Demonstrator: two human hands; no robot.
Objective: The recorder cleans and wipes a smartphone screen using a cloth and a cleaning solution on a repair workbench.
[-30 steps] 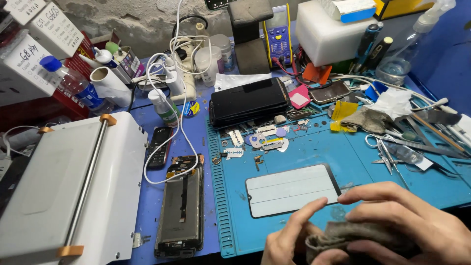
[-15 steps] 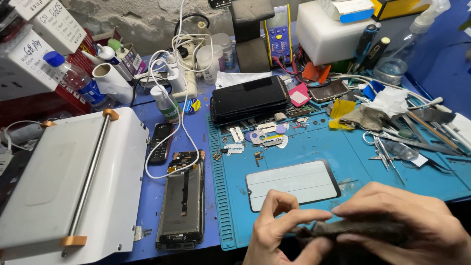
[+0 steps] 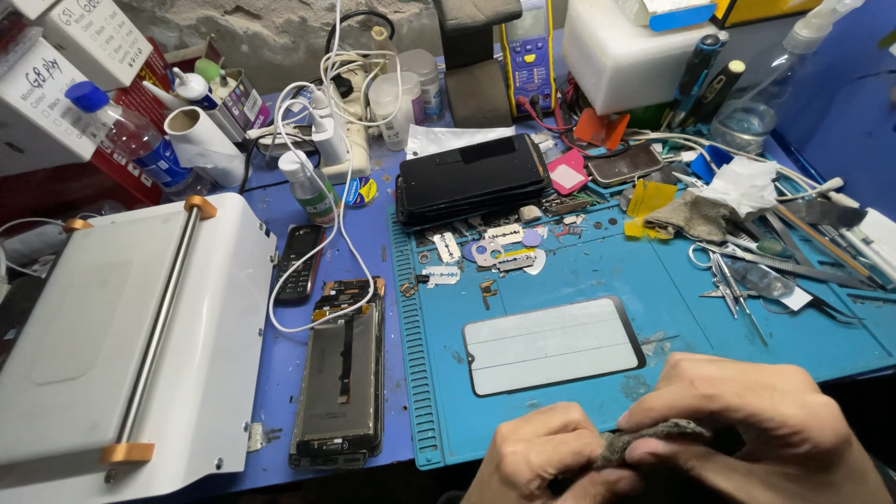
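At the bottom edge of the view both my hands grip a crumpled grey cloth (image 3: 644,439). My left hand (image 3: 537,457) pinches its left end and my right hand (image 3: 756,429) closes over its right part. Just beyond them a phone front glass (image 3: 553,343) with a black border lies flat on the blue work mat (image 3: 653,271). An opened phone body (image 3: 341,373) lies to the left of the mat.
A white machine with a metal roller (image 3: 131,345) fills the left. Stacked black phones (image 3: 471,177), razor blades (image 3: 448,247), tweezers and scissors (image 3: 737,280), a keypad phone (image 3: 301,261), bottles (image 3: 126,135), a white cable (image 3: 345,233) and a multimeter (image 3: 527,51) crowd the bench.
My hands have shifted slightly on the cloth, the left hand drawing lower and its fingers closing in. The view has moved a little; nothing on the bench has moved.
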